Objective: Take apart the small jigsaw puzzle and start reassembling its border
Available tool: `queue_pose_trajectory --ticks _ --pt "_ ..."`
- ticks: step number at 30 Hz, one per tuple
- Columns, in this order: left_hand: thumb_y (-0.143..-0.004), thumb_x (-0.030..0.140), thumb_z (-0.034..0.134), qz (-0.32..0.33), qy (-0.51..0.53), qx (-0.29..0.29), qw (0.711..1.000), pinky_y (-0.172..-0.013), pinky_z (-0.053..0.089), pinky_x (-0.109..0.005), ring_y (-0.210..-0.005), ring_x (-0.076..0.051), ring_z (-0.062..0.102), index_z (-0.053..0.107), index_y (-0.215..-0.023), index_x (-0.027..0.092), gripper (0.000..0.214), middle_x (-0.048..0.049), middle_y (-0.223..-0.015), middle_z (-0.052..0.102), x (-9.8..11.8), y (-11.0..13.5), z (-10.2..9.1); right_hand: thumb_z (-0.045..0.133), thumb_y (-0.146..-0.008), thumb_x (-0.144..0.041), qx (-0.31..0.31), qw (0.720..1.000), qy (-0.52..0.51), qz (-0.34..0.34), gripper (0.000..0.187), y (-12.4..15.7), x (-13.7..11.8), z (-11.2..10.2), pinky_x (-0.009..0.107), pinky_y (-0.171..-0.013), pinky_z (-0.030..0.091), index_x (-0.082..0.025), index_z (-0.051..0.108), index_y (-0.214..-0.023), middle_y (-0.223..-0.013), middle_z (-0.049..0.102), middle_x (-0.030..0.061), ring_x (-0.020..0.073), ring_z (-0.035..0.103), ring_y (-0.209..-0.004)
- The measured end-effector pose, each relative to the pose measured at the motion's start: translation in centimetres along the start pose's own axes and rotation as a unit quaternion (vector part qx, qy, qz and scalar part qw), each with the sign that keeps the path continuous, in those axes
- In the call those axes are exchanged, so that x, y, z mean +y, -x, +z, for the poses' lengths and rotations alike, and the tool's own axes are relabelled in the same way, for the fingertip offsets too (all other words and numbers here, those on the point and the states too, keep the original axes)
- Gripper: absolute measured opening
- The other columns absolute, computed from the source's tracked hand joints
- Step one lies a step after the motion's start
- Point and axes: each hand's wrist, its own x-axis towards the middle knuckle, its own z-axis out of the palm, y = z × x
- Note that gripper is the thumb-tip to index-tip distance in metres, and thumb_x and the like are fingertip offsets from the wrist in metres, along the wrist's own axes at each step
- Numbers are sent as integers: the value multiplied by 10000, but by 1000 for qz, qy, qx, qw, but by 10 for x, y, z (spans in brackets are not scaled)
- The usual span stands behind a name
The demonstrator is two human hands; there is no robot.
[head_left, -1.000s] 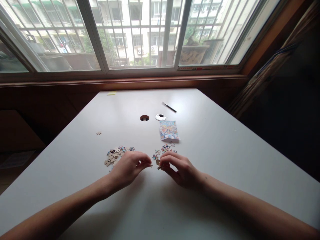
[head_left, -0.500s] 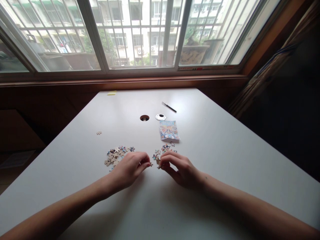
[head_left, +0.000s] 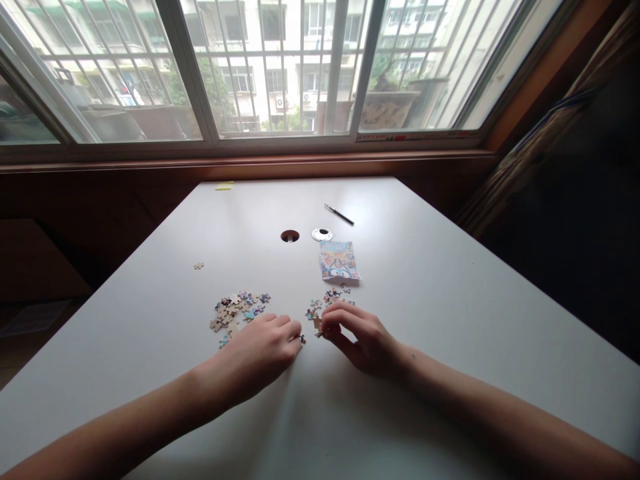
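Small tan cardboard jigsaw piece (head_left: pixel 317 325), centre frame, is clamped in the grip of the right hand (head_left: pixel 363 340); whether the left hand (head_left: pixel 263 350) grips anything, I cannot tell.

No text is legible. Print on the card (head_left: pixel 339 260) and on the puzzle pieces (head_left: pixel 235 308) is too small to read.

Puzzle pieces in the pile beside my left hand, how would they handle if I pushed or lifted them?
The puzzle pieces look small, thin and flat: probably very light, unlikely to roll. On the smooth white table they would likely slide and scatter when pushed.
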Motion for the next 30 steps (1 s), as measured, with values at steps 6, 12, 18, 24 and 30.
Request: queue_pose_trajectory --ticks 6,12,18,24,30 --pt "-949 94 432 -13 6 32 999 -795 496 -365 -924 -235 559 600 -1098 125 227 -115 -1016 608 7 -4 9 545 -926 -79 12 1000 11 6 146 0 1 1 304 -746 526 -185 571 -1022 -936 606 74 163 589 -838" --pt "-932 140 463 -43 51 36 997 -865 495 -408 -985 -255 525 517 -1282 152 354 -122 -1122 586 3 -8 15 564 -929 -118 96 993 37 55 84 -3 0 -2 307 -718 513 -193 574 -965 -916 621 68 169 590 -810" --pt "-866 150 521 -63 100 39 992 -919 490 -424 -1056 -273 501 507 -1332 178 467 -122 -1228 549 -1 -9 17 588 -929 -156 118 987 24 105 42 -2 4 -1 292 -701 508 -188 587 -956 -889 614 48 155 588 -776" --pt "-853 142 539 -94 215 76 969 -980 477 -438 -1091 -272 530 496 -1402 169 551 -136 -1216 581 -6 -10 21 588 -933 -163 112 988 23 101 31 -2 5 -1 308 -710 515 -188 588 -952 -888 620 57 164 588 -790" --pt "-980 334 522 -185 512 141 827 -874 531 -313 -951 -198 676 706 -1139 190 282 -72 -1022 736 0 -13 12 561 -941 -112 -4 999 -44 23 93 -3 -7 0 299 -740 536 -187 590 -987 -920 638 72 155 612 -821"
